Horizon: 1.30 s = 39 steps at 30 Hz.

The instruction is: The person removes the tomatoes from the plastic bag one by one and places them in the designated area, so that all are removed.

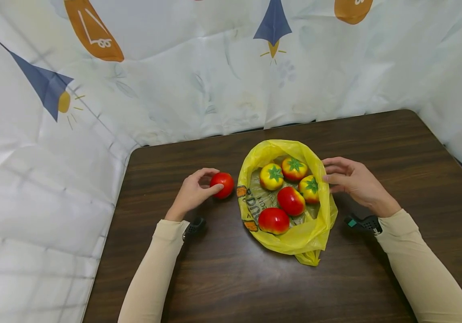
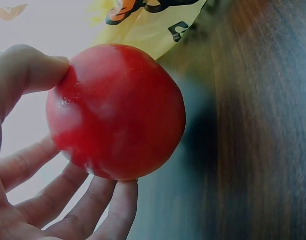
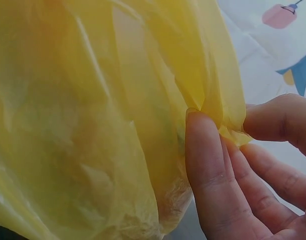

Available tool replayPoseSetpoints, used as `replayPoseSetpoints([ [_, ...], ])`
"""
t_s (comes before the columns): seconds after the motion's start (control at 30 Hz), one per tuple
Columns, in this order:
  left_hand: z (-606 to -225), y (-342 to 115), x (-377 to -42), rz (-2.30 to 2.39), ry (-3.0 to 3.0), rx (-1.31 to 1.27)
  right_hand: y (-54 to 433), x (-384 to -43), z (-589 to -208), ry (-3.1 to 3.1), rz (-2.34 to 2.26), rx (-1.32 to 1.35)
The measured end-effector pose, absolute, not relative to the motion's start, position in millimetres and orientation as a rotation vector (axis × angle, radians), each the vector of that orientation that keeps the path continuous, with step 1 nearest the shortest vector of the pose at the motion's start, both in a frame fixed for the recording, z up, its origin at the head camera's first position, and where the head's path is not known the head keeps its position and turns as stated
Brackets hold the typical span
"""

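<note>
My left hand (image 1: 192, 192) holds a round red tomato (image 2: 115, 112) between the thumb and the fingertips, left of a yellow plastic bag (image 1: 247, 172). The bag stands wide open on the table. Inside it lie several glossy red-and-yellow tomato-like fruits, some with green star-shaped tops (image 1: 274, 173) facing up. At the bag's right side, my right hand (image 1: 356, 181) pinches the thin plastic, thumb on one face and fingers on the other. In the right wrist view the bag's wall (image 3: 93, 150) fills most of the picture and hides the fruits behind it.
Everything stands on a dark wood-grain table (image 1: 231, 282). White patterned sheeting (image 1: 198, 85) hangs behind the table and along its left and right sides. A knotted corner of the bag (image 1: 309, 258) sticks out toward the front.
</note>
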<state>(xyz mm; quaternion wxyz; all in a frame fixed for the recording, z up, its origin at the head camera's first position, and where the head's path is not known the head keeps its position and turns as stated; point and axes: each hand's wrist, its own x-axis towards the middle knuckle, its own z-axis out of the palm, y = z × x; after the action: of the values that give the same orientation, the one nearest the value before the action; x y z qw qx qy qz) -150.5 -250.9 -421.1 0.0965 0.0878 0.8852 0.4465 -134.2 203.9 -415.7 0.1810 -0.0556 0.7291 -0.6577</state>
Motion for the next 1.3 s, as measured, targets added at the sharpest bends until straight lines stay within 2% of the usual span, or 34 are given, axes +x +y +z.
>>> replayPoseSetpoints([
  [0.97, -426.9, -248.3, -156.8, 1.301, 2.654, 0.284, 204.9, -133.1, -416.4, 2.054, -1.856, -0.162],
  [1.3, -412.5, -241.2, -148.5, 1.322, 2.699, 0.353, 206.2, -132.5, -416.8, 2.052, -1.865, -0.149],
])
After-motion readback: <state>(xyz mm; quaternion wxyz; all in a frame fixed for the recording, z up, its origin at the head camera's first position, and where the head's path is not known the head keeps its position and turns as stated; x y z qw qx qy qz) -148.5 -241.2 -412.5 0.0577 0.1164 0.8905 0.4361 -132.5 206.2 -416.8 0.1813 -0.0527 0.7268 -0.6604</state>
